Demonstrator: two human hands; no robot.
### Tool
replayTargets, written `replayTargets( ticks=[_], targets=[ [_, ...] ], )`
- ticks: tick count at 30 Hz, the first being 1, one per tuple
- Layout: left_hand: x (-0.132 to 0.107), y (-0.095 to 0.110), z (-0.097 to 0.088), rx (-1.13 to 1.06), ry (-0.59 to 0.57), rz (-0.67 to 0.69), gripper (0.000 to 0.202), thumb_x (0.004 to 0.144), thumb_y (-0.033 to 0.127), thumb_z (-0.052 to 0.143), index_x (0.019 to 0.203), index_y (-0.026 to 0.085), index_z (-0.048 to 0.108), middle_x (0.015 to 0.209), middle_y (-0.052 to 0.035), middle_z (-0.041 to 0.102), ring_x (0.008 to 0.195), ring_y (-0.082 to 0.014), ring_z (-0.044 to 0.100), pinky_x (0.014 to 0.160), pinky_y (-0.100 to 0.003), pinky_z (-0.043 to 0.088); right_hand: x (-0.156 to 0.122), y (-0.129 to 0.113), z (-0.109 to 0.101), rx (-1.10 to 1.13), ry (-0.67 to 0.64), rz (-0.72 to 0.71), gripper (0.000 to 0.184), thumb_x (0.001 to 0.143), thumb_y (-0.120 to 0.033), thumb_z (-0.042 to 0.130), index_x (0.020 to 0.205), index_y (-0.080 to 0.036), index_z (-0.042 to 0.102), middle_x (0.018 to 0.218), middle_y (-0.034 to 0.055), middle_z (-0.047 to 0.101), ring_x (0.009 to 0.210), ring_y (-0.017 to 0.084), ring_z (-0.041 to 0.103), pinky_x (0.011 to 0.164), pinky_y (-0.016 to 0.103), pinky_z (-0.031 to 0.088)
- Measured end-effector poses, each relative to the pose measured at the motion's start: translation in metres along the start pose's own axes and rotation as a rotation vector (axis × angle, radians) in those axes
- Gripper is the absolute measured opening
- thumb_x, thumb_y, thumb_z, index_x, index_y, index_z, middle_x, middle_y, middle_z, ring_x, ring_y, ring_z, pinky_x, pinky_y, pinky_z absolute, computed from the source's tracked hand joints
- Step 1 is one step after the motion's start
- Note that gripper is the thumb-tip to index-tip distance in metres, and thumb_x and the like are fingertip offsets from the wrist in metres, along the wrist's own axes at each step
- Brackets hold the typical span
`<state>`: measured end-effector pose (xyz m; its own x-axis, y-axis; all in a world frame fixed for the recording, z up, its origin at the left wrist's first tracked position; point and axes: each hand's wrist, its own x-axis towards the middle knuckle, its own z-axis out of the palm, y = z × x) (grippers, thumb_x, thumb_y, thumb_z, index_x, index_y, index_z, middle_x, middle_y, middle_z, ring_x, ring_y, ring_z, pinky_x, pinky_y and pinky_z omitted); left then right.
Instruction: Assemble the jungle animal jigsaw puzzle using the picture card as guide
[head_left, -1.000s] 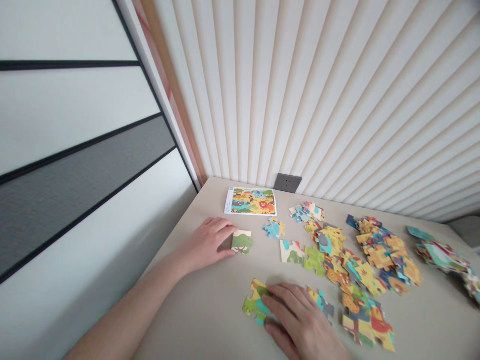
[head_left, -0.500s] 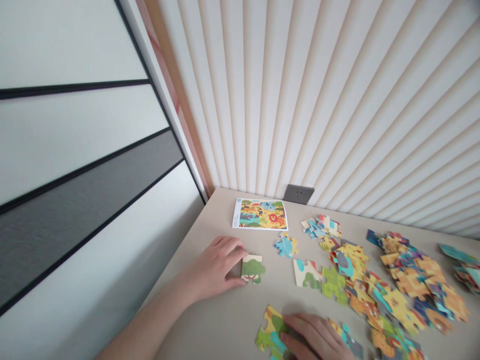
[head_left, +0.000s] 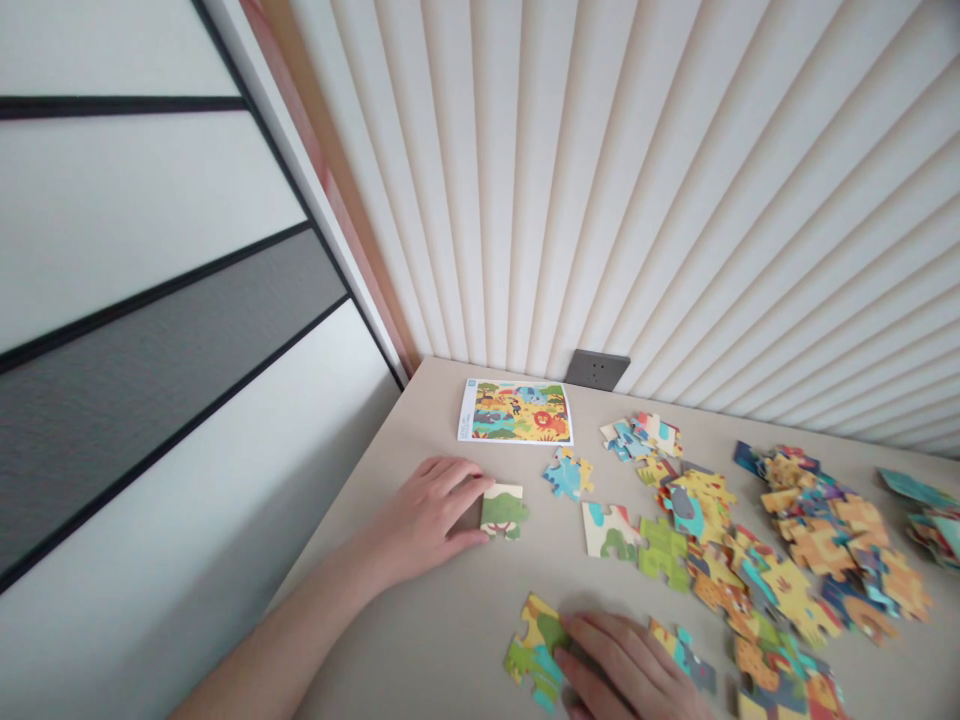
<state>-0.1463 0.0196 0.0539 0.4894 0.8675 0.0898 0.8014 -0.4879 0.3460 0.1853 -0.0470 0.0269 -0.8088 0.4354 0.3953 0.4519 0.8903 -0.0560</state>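
Note:
My left hand (head_left: 427, 510) lies on the table, its fingertips and thumb against the left edge of a cream puzzle piece with a green tree (head_left: 502, 511). My right hand (head_left: 622, 665) rests at the bottom of the view, its fingers over the edge of a few joined yellow and green puzzle pieces (head_left: 534, 650). Part of those pieces is hidden under the fingers. To the right of that hand lies a small blue and yellow piece (head_left: 681, 655). A picture card of cartoon jungle animals (head_left: 516, 412) lies above both hands, near the wall.
Loose puzzle pieces in piles (head_left: 817, 530) cover the right of the beige table (head_left: 420, 410). A pleated cream wall panel with a dark socket (head_left: 597, 370) runs behind it. White and grey panels stand along the left edge.
The whole view has shifted slightly as my head moved. Both hands stay on the same pieces, and no piece has visibly moved on the table.

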Motion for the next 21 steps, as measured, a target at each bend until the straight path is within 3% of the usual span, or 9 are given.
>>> replayTargets(
  ticks=[9,21],
  targets=[
    [0.003,0.004,0.007,-0.01,0.046,0.025,0.051,0.093,0.041,0.075,0.138,0.026,0.056,0.133,-0.0071,0.061,0.125,-0.0269,0.055,0.112,-0.045,0.043,0.002,-0.009,-0.005,0.022,0.049,0.074,0.025,0.101,-0.026,0.062,0.122,-0.024,0.076,0.124,0.0055,0.077,0.115,0.019,0.072,0.102,0.03,0.058],
    [0.009,0.019,0.019,-0.066,0.015,0.05,0.051,0.093,0.051,0.073,0.137,0.029,0.059,0.133,-0.0077,0.058,0.125,-0.0285,0.053,0.113,-0.048,0.04,0.005,-0.01,-0.004,0.004,0.094,0.064,0.024,0.102,-0.025,0.059,0.118,-0.022,0.076,0.122,0.0063,0.077,0.113,0.02,0.072,0.099,0.032,0.059]
  ],
)
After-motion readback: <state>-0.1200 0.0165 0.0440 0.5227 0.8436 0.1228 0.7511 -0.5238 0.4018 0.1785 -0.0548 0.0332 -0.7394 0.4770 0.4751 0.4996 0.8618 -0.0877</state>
